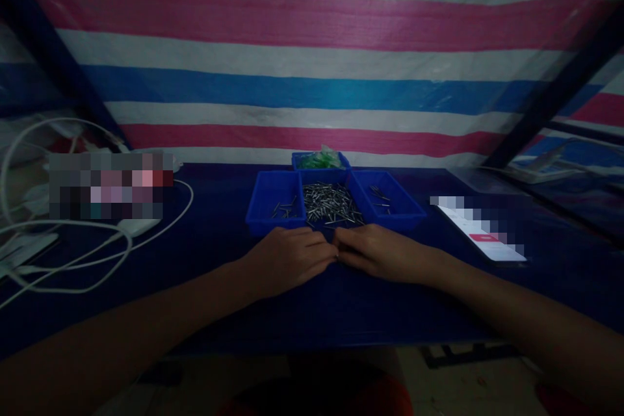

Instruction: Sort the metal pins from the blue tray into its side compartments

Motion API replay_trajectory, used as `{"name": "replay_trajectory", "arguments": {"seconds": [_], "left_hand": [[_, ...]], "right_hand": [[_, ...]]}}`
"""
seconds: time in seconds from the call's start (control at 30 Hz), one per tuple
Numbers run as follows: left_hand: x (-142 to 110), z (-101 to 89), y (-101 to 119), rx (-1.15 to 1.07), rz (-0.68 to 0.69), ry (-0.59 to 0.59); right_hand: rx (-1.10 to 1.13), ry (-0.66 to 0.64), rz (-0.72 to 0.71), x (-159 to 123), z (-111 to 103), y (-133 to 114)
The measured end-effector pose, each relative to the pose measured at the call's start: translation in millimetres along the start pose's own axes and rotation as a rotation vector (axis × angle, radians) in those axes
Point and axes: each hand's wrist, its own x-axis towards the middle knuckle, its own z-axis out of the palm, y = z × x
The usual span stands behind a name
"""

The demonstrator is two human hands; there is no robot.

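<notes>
My left hand [291, 260] and my right hand [374, 250] meet at the near side of the bins, fingertips together. Both are closed in a pinch; whatever is between the fingers is too small and dark to make out. Just beyond them a heap of thin shiny metal pins [329, 201] fills the middle blue bin [325, 175]. A few pins lie in the left blue bin [266, 192], and several more in the right blue bin [400, 201].
Behind stands another blue bin [296, 160] with green plastic bags [322, 158]. To the right, a phone [487, 234] with a lit screen lies on the dark blue table [331, 315]. White cables [129, 253] coil at the left. A striped plastic sheet [312, 65] hangs behind.
</notes>
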Motion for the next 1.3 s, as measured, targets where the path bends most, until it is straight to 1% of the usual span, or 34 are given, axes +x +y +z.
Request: {"name": "replay_trajectory", "arguments": {"seconds": [0.1, 0.27, 0.4, 0.5, 0.7, 0.87, 1.3], "left_hand": [[-0.1, -0.8, 2.1, 0.004, 0.009, 0.006], [1.8, -2.3, 4.0, 0.000, -0.045, -0.005], [2.7, -2.5, 2.7, 0.008, -0.087, -0.042], [2.4, -2.7, 2.2, 0.022, -0.096, -0.064], [2.6, -3.7, 2.5, 0.022, -0.109, -0.064], [2.7, -4.5, 2.3, 0.030, -0.115, -0.048], [2.2, -1.8, 0.6, 0.042, -0.101, -0.036]], "right_hand": [[-0.016, 0.000, -0.024, 0.4, 1.0, 0.3], [-0.065, 0.008, -0.026, 0.9, 1.6, 0.7], [-0.089, 0.005, -0.020, 0.5, 1.1, 0.2], [-0.080, 0.006, -0.019, 0.2, 0.3, -0.5], [-0.054, 0.014, -0.017, 0.0, -0.7, -0.9], [-0.039, 0.006, -0.008, -0.6, -2.0, -1.3], [0.092, -0.013, 0.023, 1.5, -3.9, -5.4]]}}
